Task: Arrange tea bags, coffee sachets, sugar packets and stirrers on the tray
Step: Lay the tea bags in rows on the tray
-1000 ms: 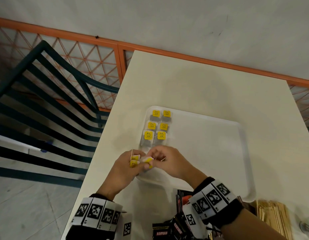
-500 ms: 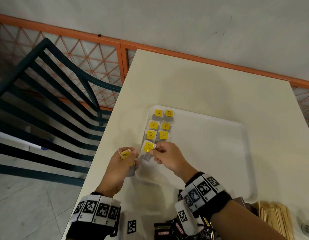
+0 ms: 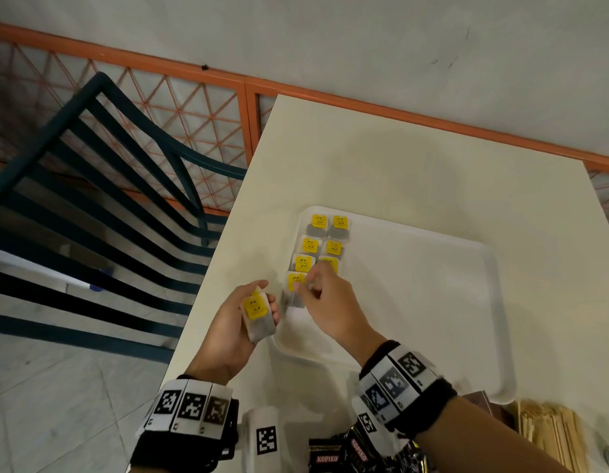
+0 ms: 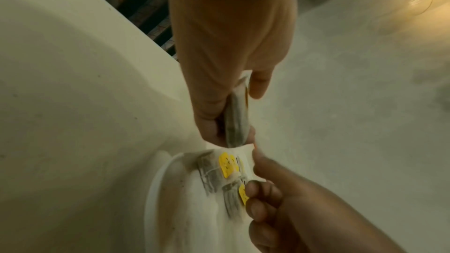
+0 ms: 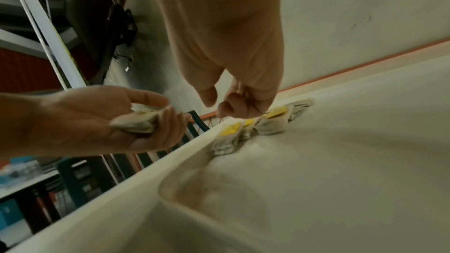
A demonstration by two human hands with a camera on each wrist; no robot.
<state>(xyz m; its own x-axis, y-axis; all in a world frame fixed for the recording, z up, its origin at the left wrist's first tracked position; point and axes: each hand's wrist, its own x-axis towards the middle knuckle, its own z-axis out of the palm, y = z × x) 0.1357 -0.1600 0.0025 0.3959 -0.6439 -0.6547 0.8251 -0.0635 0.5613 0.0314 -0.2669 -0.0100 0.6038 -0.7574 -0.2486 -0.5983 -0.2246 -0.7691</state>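
1. Cream table (image 3: 415, 172) carries white tray (image 3: 432, 302), tea bags (image 3: 325, 244) in two columns.
2. Left hand (image 3: 234, 326) grips tea bag stack (image 3: 257, 312) beside the tray.
3. Right hand (image 3: 325, 303) pinches nearest tray tea bag (image 3: 293, 285).
4. Black sachets (image 3: 344, 454) read "KOPIKO".

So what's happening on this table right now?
A person is laying tea bags in two columns at the left end of a white tray. The right hand is over the seventh tea bag, nearest in the left column. The left hand holds spare tea bags beside the tray. Coffee sachets and wooden stirrers wait off-tray.
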